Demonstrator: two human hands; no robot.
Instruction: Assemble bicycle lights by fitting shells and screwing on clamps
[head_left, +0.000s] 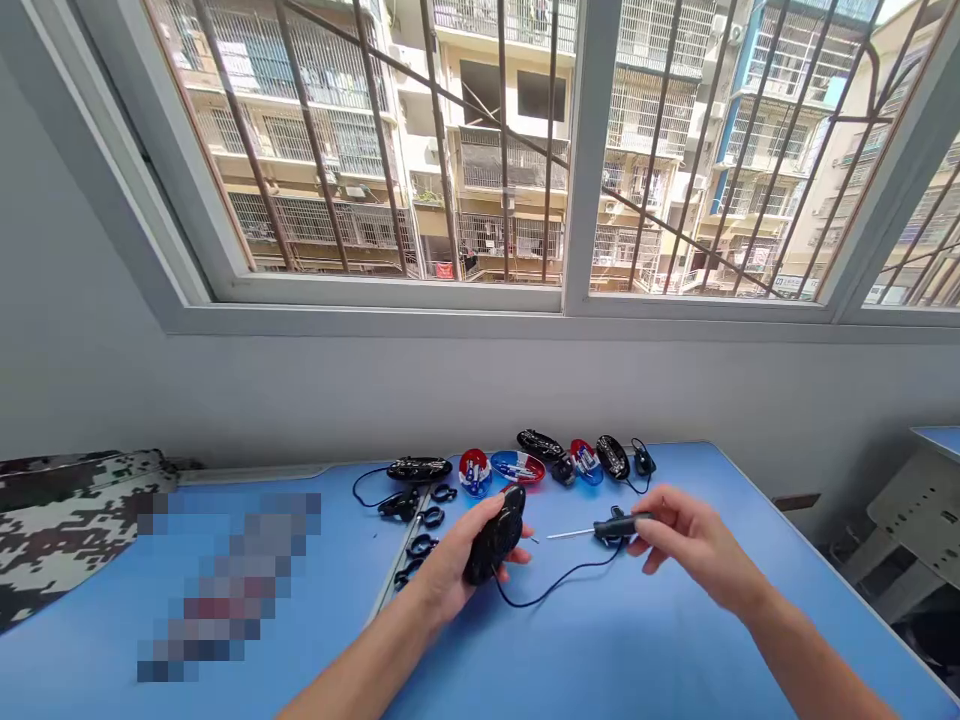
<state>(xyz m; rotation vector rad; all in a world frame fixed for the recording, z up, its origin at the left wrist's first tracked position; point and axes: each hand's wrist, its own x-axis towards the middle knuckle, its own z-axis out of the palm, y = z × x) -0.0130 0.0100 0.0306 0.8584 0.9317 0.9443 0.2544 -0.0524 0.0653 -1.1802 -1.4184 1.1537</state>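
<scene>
left hand (459, 558) is gripping the black corded device (495, 540), long axis slanting, over the blue table (660, 660) | right hand (691, 538) is pinching the screwdriver (609, 529) by its handle | shaft is pointing left toward the device, tip apart

No text, label or number can be read

We see our bare, tapering left forearm (367, 645) at seven o'clock, narrowing to a bare, slender-fingered left hand (456, 562) near six o'clock; our bare, smooth right forearm (806, 645) and bare, slim-fingered right hand (697, 545) lie toward four o'clock.
</scene>
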